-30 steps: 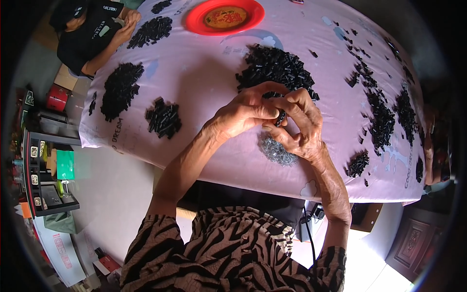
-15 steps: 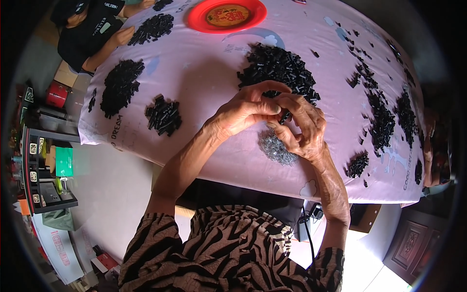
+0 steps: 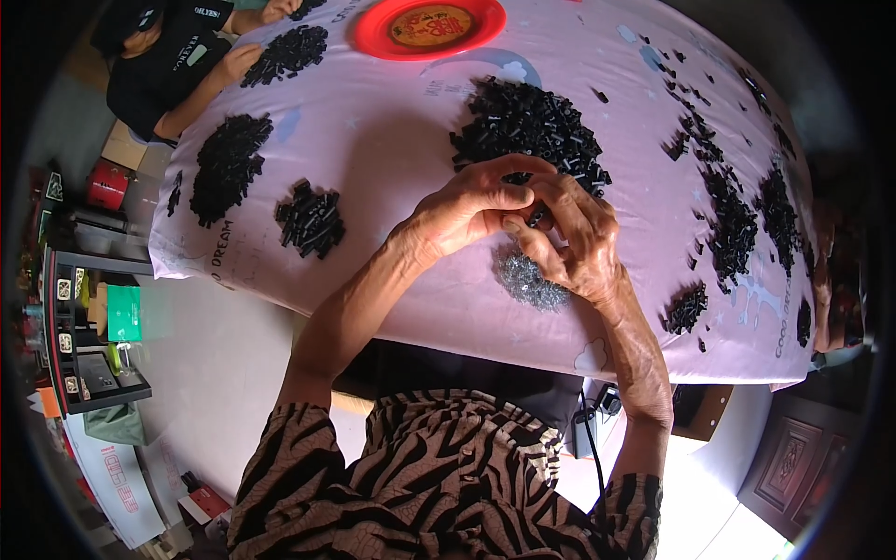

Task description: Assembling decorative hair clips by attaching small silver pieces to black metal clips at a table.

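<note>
Fingertips of both my hands meet above the table, just in front of a large heap of small black tube-like pieces (image 3: 532,121). My left hand (image 3: 476,201) is closed in a pinch, its thumb and index finger bent toward the other hand; whatever it grips is hidden. My right hand (image 3: 574,233) is also closed, with a small black piece (image 3: 537,217) showing partly between its thumb and fingers. Close below the hands lies a pile of tiny shiny silver metal parts (image 3: 532,280). A smaller black pile (image 3: 311,219) rests to the left.
A pink patterned cloth (image 3: 401,308) covers the table. At the far side stands a red plate (image 3: 369,33). More black piles lie left (image 3: 229,168) and right (image 3: 728,219). Another person (image 3: 177,70) handles pieces at the far left; a further person's arm (image 3: 826,289) shows at the right edge.
My right-hand fingers have shifted slightly, and my thumb has moved a little up and left toward the left fingertips. The view has moved slightly; the piles look unchanged.
</note>
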Demonstrator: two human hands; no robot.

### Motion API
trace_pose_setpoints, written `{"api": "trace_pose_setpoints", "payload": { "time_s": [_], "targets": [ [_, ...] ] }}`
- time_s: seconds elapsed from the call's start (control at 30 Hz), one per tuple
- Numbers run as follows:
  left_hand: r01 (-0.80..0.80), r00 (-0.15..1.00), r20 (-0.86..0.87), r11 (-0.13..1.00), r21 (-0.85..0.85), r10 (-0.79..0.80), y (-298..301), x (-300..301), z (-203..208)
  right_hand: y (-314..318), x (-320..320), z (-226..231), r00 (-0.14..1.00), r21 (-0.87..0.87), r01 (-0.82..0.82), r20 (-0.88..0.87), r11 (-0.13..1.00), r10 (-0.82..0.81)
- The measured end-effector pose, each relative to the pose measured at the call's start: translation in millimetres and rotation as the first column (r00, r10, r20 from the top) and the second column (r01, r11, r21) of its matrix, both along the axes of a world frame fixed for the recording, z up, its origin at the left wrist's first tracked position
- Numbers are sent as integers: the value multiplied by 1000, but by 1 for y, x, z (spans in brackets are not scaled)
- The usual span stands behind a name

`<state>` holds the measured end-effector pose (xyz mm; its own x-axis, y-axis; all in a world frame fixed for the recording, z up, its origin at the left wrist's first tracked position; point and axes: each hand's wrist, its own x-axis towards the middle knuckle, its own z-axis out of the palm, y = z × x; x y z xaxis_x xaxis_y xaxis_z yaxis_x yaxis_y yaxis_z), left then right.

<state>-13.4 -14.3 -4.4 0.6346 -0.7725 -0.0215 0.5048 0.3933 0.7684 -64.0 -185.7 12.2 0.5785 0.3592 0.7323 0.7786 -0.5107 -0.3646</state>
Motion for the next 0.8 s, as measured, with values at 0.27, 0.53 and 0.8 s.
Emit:
{"api": "trace_pose_setpoints", "payload": {
  "time_s": [0.27, 0.53, 0.8],
  "targets": [
    [-15, 998, -55, 1000, 0, 15, -1, 1, -6, -2, 5, -6, 1000, 9, 5, -5, 1000, -5],
    [5, 999, -47, 999, -42, -7, 0, 0, -2, 0, 5, -6, 1000, 45, 2, -21, 999, -2],
    [1, 1000, 26, 1000, 2, -1, 0, 2, 3, 0, 6, -9, 999, 87, 16, -38, 996, -13]
  ]
}}
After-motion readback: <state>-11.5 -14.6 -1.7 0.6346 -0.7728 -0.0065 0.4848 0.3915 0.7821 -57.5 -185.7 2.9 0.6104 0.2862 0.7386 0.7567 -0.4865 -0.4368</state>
